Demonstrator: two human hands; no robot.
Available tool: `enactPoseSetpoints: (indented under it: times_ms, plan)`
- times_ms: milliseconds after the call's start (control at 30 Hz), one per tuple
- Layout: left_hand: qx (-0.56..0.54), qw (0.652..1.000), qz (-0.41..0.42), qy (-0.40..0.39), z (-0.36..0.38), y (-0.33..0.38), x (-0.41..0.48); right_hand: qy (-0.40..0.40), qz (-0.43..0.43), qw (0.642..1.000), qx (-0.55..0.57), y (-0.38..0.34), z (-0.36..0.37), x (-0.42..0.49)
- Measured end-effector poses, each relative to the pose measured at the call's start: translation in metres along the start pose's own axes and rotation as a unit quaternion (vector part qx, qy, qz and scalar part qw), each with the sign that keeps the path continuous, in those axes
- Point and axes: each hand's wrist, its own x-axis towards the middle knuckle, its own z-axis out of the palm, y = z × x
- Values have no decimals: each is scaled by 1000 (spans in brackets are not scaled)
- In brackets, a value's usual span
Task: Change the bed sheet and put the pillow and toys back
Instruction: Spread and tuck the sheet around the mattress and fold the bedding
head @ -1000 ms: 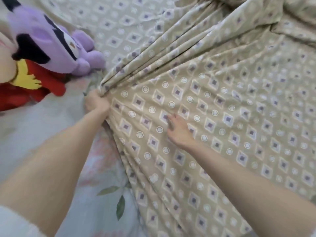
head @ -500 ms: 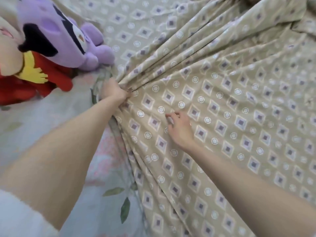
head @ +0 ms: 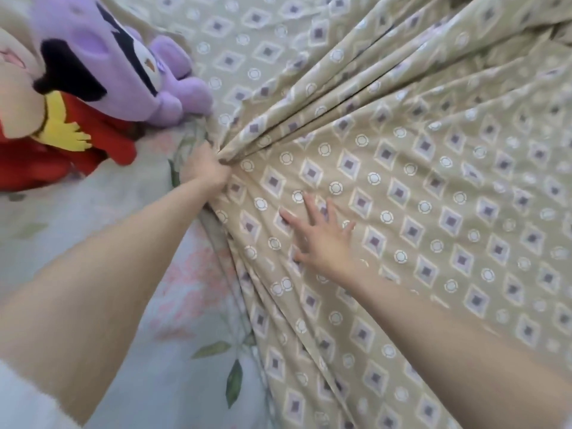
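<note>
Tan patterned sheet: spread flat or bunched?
Bunched: tan sheet fans in pleats from where the left hand grips it; right hand rests flat on it.

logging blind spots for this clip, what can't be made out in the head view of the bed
1. Head view: fingertips of the left hand, buried in the bunched tan sheet it grips.
2. Head view: the top of the purple toy and most of the red toy, cut off by the top and left edges.
3. Head view: the floral sheet further right, covered by the tan sheet.
4. The pillow: nowhere in frame.
</note>
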Motion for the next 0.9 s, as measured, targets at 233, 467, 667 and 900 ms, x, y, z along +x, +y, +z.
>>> enactPoseSetpoints:
  times_ms: [233, 467, 667, 900]
  plan:
    - [-133, 988, -24, -74, -17, -8, -11, 169, 19, 963, 210, -26, -8, -27]
    - [-262, 946, -116, -154, -38, 7, -29, 32, -23, 979, 202, -55, 24, -73]
    - [-320, 924, -133, -163, -57, 21, -36, 77, 43, 982, 168, -59, 22, -79]
    - [-427, 886, -132, -122, -41, 54, -36, 116, 176, 928, 308, -23, 0, -77]
